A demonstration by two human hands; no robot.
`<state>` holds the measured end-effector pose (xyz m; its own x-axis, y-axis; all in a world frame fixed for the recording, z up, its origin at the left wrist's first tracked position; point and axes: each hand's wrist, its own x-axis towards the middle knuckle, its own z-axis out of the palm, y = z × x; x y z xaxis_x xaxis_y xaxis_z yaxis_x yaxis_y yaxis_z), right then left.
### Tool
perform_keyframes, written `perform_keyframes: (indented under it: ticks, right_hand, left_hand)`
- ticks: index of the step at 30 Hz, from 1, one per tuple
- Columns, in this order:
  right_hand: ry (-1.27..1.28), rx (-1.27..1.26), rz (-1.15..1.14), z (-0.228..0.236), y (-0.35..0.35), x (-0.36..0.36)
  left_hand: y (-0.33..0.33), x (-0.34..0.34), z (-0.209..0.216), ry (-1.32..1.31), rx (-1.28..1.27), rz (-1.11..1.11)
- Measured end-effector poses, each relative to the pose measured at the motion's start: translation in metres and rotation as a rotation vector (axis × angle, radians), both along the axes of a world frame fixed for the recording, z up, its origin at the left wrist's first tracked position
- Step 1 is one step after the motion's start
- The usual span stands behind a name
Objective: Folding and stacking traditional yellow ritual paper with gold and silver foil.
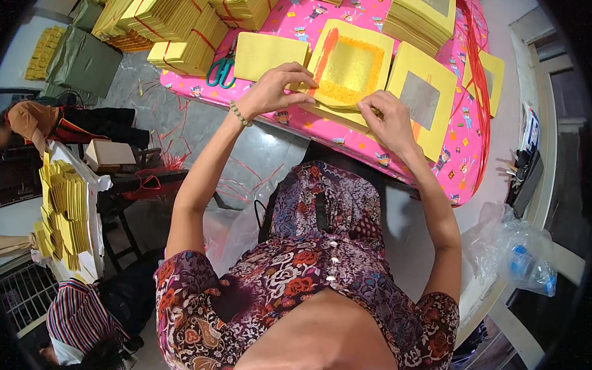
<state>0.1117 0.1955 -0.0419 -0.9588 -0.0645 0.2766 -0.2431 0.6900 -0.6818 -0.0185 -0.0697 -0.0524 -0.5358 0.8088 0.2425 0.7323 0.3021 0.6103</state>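
A sheet of yellow joss paper [344,66], with a gold foil square and an orange stripe along its left side, lies on top of a stack at the table's near edge. My left hand [281,89] is at the sheet's near left corner, index finger above and thumb lower, closed on that edge. Pinched between thumb and fingertips of my right hand [388,120] is the near right corner. Left of it sits a plain yellow stack [265,54]; to the right, a stack with a silver square [422,92].
Green-handled scissors [221,71] lie left on the pink patterned table [462,179]. Tied yellow bundles [166,16] and another stack [424,14] stand farther back. Red string [479,100] hangs at right. Two people work at left, near a side table of yellow packets [69,212].
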Motion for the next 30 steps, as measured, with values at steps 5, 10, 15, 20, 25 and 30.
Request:
perform_keyframes:
  ticks: [5,10,15,20,25,30]
  right_hand:
    - [-0.016,0.014,0.017,0.001,0.003,0.000]
    - [0.153,0.201,0.152,0.008,0.001,0.000]
    - [0.161,0.372,0.153,0.006,-0.005,-0.002]
    - [0.067,0.350,0.167,0.009,0.001,-0.009]
    - [-0.041,0.263,0.178,0.013,0.006,-0.014]
    - [-0.134,0.177,0.166,0.009,0.009,-0.018]
  left_hand:
    - [0.005,0.000,0.010,0.111,-0.012,-0.028]
    - [0.007,-0.004,0.009,0.082,-0.053,-0.026]
    - [0.010,-0.006,0.014,0.043,-0.078,0.002]
    - [0.009,-0.007,0.016,-0.019,-0.084,-0.018]
    - [0.010,-0.009,0.018,-0.040,-0.099,-0.025]
    - [0.011,-0.010,0.015,-0.015,-0.026,-0.020]
